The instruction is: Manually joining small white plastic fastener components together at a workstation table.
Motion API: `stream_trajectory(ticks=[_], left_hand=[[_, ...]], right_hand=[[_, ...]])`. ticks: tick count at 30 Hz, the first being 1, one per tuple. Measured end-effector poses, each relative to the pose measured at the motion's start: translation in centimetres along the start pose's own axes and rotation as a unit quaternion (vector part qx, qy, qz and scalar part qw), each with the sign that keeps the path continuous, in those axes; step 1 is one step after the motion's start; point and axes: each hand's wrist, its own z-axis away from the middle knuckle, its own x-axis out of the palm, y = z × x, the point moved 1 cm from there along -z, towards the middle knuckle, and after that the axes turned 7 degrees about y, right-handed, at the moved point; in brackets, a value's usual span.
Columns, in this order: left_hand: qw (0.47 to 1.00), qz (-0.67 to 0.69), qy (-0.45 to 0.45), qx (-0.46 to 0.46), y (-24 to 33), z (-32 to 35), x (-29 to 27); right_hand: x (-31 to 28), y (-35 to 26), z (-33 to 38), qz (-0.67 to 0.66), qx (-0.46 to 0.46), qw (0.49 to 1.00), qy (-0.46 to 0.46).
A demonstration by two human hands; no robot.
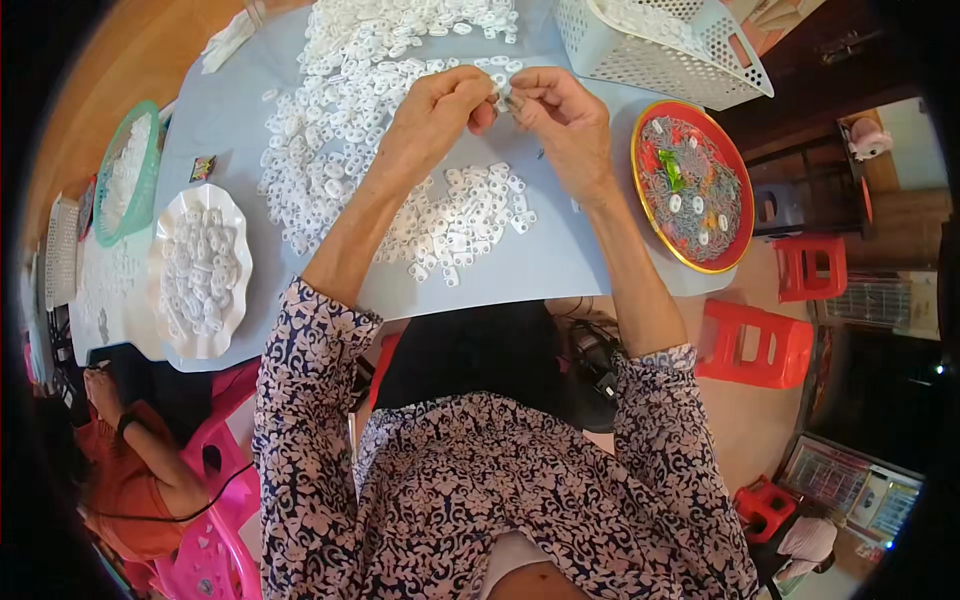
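My left hand and my right hand meet over the far middle of the table, fingertips pinched. Between them is a small white plastic piece with a hole; the right fingertips also seem to touch something small and grey, too small to name. A large heap of white plastic pieces spreads under and left of my left hand. A smaller group of white pieces lies nearer to me, below both hands. Right of my right hand stands a red round tray with a gold rim, holding many small grey metal parts, several white pieces and a green wrapper.
A white scalloped dish of white pieces and a green basket stand on the left. A white perforated basket is at the back right. Red stools stand on the floor. A person in orange sits by a pink chair.
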Motion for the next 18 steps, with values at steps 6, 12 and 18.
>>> stream_trajectory(ticks=[6, 12, 18], left_hand=[[0.998, -0.010, -0.013, 0.052, -0.21, -0.11, 0.15], [0.992, -0.080, -0.062, 0.071, -0.40, -0.11, -0.22], [0.994, -0.058, -0.094, 0.022, -0.28, 0.12, -0.54]], right_hand=[[-0.16, -0.09, 0.07, -0.005, 0.003, 1.000, 0.001], [0.02, 0.16, 0.32, 0.008, 0.004, 1.000, 0.001], [0.34, 0.41, 0.23, 0.012, 0.001, 1.000, 0.009]])
